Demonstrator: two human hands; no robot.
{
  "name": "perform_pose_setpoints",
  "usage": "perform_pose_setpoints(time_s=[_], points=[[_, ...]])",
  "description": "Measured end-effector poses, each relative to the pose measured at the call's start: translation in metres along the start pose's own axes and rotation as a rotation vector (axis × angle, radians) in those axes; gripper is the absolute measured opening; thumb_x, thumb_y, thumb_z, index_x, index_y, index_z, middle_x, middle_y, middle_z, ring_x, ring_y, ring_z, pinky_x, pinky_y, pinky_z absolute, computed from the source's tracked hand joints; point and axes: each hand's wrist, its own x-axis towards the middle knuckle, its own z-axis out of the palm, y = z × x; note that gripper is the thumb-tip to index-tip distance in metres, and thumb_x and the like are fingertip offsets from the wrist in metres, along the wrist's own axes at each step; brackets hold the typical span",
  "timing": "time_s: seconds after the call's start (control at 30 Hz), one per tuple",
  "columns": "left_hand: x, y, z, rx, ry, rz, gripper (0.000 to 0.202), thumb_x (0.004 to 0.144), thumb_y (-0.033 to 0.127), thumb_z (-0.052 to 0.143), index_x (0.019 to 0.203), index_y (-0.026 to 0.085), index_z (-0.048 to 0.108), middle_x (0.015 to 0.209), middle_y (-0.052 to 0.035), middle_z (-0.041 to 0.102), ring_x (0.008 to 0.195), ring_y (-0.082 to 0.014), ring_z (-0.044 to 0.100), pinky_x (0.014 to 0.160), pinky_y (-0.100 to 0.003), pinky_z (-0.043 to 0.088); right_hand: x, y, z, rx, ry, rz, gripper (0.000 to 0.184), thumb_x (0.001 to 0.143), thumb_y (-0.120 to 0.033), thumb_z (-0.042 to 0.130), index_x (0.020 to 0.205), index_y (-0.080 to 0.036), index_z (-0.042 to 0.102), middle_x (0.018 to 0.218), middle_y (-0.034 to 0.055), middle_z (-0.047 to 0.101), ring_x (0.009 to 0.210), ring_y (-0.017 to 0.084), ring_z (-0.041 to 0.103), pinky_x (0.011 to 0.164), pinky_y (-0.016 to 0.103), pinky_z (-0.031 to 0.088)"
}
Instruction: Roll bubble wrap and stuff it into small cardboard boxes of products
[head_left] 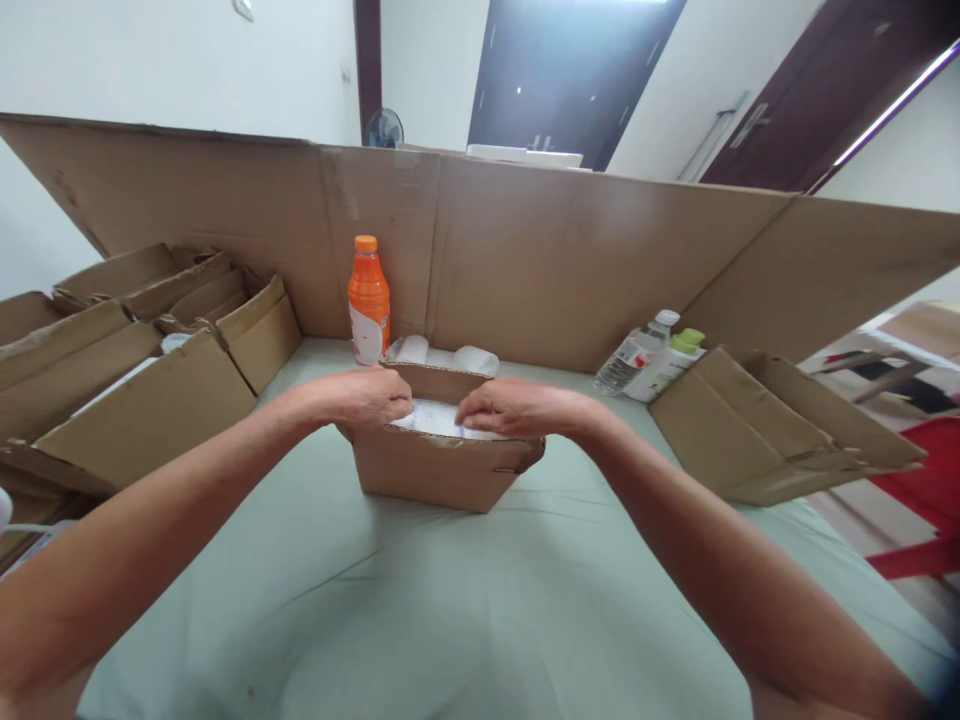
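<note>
In the middle of the table stands an open cardboard box [431,472] with white, plastic-looking material [433,416] inside it. My left hand [373,396] reaches over the box's left end, its fingers curled closed against the white material. From the other side, my right hand [514,405] bends down at the wrist. Its fingers are pressed together on the same white material, a short way from the left hand. What lies between the fingertips of either hand is hidden. Just behind the box are translucent white rolls [476,360], partly covered by its back flap.
An orange bottle [369,300] stands behind the box, to the left. Several open cardboard boxes [157,410] crowd the left side. At right, a clear bottle [634,355] and a green-capped white bottle [666,368] lean beside another box [750,430]. A cardboard wall [570,265] borders the back.
</note>
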Motion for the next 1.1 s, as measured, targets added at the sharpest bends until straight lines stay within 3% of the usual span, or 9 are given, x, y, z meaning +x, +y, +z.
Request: perform_pose_setpoints(time_s=[0.1, 0.23, 0.4, 0.5, 0.6, 0.73, 0.87, 1.0, 1.1], points=[[0.011, -0.011, 0.005, -0.039, -0.066, -0.004, 0.034, 0.087, 0.038, 0.045, 0.058, 0.021, 0.046, 0.057, 0.0022, 0.046, 0.053, -0.0128, 0.039, 0.053, -0.028, 0.029, 0.011, 0.005, 0.008, 0.058, -0.169, -0.015, 0.025, 0.087, -0.017, 0.053, 0.090, -0.022, 0.077, 0.087, -0.0006, 0.075, 0.077, 0.015, 0.065, 0.065, 0.024, 0.043], [0.001, -0.016, 0.002, -0.166, -0.020, 0.043, 0.040, 0.092, 0.050, 0.042, 0.069, 0.021, 0.056, 0.068, 0.0005, 0.056, 0.064, -0.0157, 0.051, 0.059, -0.027, 0.039, -0.009, 0.004, 0.005, 0.124, 0.005, 0.027, 0.026, 0.090, -0.025, 0.051, 0.092, -0.023, 0.077, 0.087, -0.0006, 0.076, 0.078, 0.017, 0.066, 0.066, 0.025, 0.045], [-0.051, -0.016, 0.025, -0.275, 0.678, 0.091, 0.032, 0.095, 0.042, 0.044, 0.103, 0.023, 0.068, 0.103, -0.0034, 0.070, 0.096, -0.0208, 0.064, 0.089, -0.034, 0.049, -0.074, 0.007, 0.034, 0.245, 0.740, 0.284, 0.030, 0.093, -0.039, 0.051, 0.095, -0.022, 0.075, 0.096, 0.0044, 0.077, 0.088, 0.022, 0.069, 0.073, 0.030, 0.051], [-0.075, -0.017, 0.047, -0.247, 0.910, 0.088, 0.027, 0.094, 0.038, 0.051, 0.107, 0.022, 0.069, 0.112, -0.0058, 0.071, 0.108, -0.0229, 0.063, 0.098, -0.038, 0.048, -0.102, 0.015, 0.074, 0.326, 0.903, 0.416, 0.027, 0.089, -0.044, 0.057, 0.092, -0.023, 0.075, 0.092, 0.0054, 0.077, 0.088, 0.025, 0.071, 0.078, 0.035, 0.054], [-0.073, -0.008, 0.044, -0.221, 0.775, 0.168, 0.029, 0.096, 0.039, 0.049, 0.104, 0.022, 0.071, 0.116, -0.0066, 0.070, 0.115, -0.0239, 0.060, 0.102, -0.039, 0.045, -0.109, 0.021, 0.101, 0.408, 1.001, 0.482, 0.025, 0.087, -0.045, 0.060, 0.093, -0.025, 0.074, 0.094, 0.0055, 0.077, 0.092, 0.025, 0.071, 0.085, 0.039, 0.055], [-0.034, 0.007, 0.010, -0.223, 0.319, 0.177, 0.039, 0.099, 0.044, 0.036, 0.091, 0.021, 0.067, 0.099, -0.0039, 0.070, 0.093, -0.0207, 0.062, 0.083, -0.033, 0.047, -0.098, 0.022, 0.101, 0.426, 1.143, 0.490, 0.024, 0.087, -0.044, 0.062, 0.096, -0.025, 0.074, 0.098, 0.0057, 0.077, 0.096, 0.025, 0.069, 0.092, 0.042, 0.053], [0.010, 0.011, -0.005, -0.155, -0.052, 0.127, 0.039, 0.095, 0.047, 0.037, 0.075, 0.020, 0.057, 0.081, -0.0020, 0.062, 0.074, -0.0181, 0.056, 0.065, -0.029, 0.039, -0.091, 0.025, 0.101, 0.475, 1.096, 0.455, 0.025, 0.087, -0.043, 0.061, 0.095, -0.023, 0.074, 0.099, 0.0065, 0.076, 0.092, 0.024, 0.069, 0.089, 0.041, 0.053], [0.036, 0.004, 0.002, -0.134, -0.175, 0.038, 0.032, 0.089, 0.047, 0.045, 0.079, 0.020, 0.058, 0.090, -0.0035, 0.064, 0.080, -0.0195, 0.057, 0.065, -0.028, 0.039, -0.095, 0.033, 0.116, 0.546, 1.006, 0.461, 0.027, 0.087, -0.044, 0.060, 0.096, -0.022, 0.074, 0.098, 0.0066, 0.075, 0.089, 0.024, 0.068, 0.086, 0.040, 0.053], [0.034, 0.004, 0.000, -0.199, -0.203, 0.059, 0.038, 0.090, 0.052, 0.043, 0.084, 0.020, 0.062, 0.088, -0.0033, 0.064, 0.078, -0.0189, 0.059, 0.066, -0.028, 0.043, -0.104, 0.036, 0.127, 0.566, 0.971, 0.479, 0.028, 0.087, -0.045, 0.061, 0.097, -0.022, 0.074, 0.098, 0.0070, 0.075, 0.090, 0.024, 0.068, 0.085, 0.040, 0.053]])
